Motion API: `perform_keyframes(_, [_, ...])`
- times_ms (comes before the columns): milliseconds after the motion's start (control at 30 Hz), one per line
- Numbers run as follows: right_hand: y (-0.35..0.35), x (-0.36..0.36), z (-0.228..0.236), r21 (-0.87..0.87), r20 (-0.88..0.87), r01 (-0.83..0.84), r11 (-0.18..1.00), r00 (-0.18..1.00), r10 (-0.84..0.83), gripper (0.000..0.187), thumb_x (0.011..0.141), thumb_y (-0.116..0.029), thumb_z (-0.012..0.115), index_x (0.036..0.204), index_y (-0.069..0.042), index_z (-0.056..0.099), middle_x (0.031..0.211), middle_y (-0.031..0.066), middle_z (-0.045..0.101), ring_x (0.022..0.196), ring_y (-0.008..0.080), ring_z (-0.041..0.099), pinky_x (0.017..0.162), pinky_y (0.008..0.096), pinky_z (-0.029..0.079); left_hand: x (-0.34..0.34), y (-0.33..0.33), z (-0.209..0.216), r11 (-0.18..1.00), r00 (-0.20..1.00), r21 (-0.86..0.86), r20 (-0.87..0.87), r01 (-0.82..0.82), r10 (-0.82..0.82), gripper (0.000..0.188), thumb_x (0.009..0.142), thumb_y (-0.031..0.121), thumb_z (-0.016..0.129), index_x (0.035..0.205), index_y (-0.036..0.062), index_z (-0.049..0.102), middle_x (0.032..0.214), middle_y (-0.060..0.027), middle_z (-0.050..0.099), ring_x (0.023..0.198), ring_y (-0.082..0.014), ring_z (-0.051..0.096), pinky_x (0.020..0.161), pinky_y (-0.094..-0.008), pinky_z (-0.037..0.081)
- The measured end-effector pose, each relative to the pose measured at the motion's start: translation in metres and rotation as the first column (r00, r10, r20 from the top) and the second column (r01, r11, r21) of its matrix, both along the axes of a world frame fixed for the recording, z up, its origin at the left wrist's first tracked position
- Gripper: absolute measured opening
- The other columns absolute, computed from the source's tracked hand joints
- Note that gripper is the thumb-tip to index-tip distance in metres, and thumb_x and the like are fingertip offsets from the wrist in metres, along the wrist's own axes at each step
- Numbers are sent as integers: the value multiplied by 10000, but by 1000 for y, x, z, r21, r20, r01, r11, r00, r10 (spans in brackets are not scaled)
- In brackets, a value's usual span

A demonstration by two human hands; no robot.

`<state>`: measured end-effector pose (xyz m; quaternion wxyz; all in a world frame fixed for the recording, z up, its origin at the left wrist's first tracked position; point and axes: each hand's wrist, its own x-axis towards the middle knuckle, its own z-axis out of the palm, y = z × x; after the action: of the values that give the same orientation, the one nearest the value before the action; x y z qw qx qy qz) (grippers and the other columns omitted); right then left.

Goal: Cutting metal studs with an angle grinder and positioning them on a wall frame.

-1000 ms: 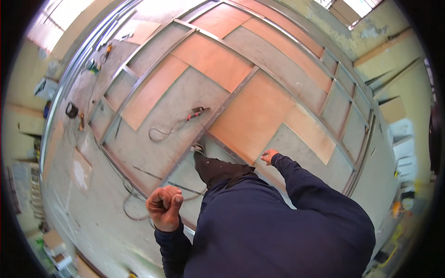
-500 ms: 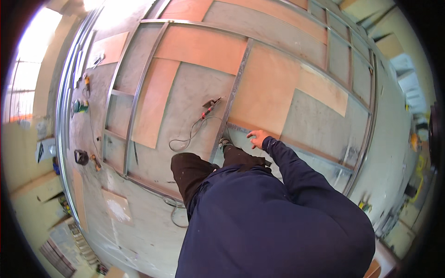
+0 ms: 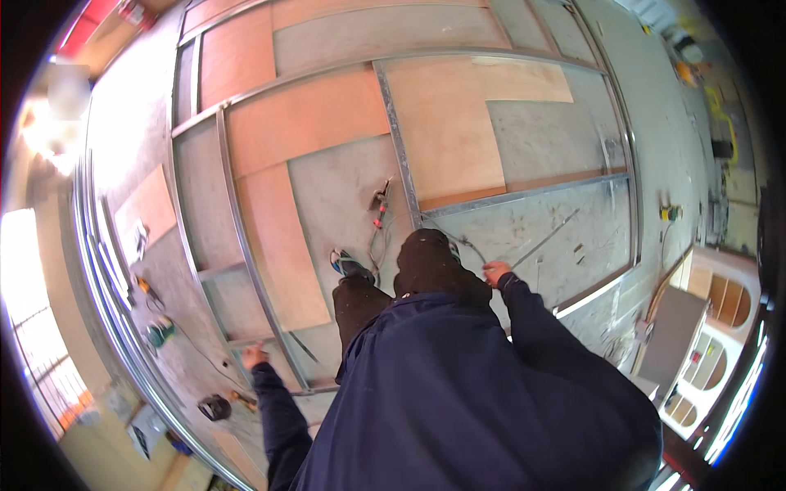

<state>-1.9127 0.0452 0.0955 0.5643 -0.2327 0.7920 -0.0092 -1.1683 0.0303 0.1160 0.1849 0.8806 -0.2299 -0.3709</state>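
Note:
My right hand (image 3: 495,272) hangs beside my right knee with its fingers loosely apart and no object visible in them. A thin dark rod (image 3: 547,236) lies on the floor just beyond it. On my left, over the lower end of the metal frame (image 3: 233,204), is my left hand (image 3: 255,356); blur hides how its fingers are set. Both feet are inside the frame. Ahead of them a red-handled tool on a cable (image 3: 381,214), resembling a welding electrode holder, rests on the floor.
Thin brown boards (image 3: 446,123) lie in the frame's bays. To the left are a green power tool (image 3: 160,331), a yellow tool (image 3: 147,286), a black object (image 3: 214,407) and long metal profiles (image 3: 102,286). A white panel with oval openings (image 3: 712,327) stands at right.
My view has turned to the right, and the white panel has come into it. My left hand has appeared at the lower left. My right hand now hangs lower, beside the knee.

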Motion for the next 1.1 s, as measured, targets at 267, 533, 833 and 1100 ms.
perform_keyframes(267, [14,132,31,-377,49,85,922,996,-72,289,843,-214,621,1072,-38,639,744,110,681,634,162,659,603,306,526,113,-317,79,747,873,-453,239,487,-424,186,656,52,683,640,112,507,547,14,416,465,-141,436,367,-319,368])
perform_keyframes(533, [75,144,22,-240,73,706,667,698,-713,278,864,-144,567,1107,-14,601,698,115,667,608,200,665,504,303,511,-189,-397,36,320,350,-153,242,935,-905,269,599,161,751,610,58,502,533,-42,496,521,-162,501,510,-332,433])
perform_keyframes(833, [142,191,-19,-298,-29,900,317,324,-946,238,839,-47,592,1070,11,598,704,126,626,556,204,621,480,336,510,-361,-450,-4,-264,-278,-241,-23,934,-960,154,623,106,617,639,43,477,568,-133,498,533,-260,520,526,-378,429])
perform_keyframes(1100, [5,232,-38,-211,-9,791,575,586,-810,282,775,-27,529,1033,-49,641,754,158,649,526,249,654,518,358,549,-414,-546,-84,-671,-672,79,-20,737,-740,99,635,114,616,681,59,549,666,-158,610,661,-345,616,620,-389,503])
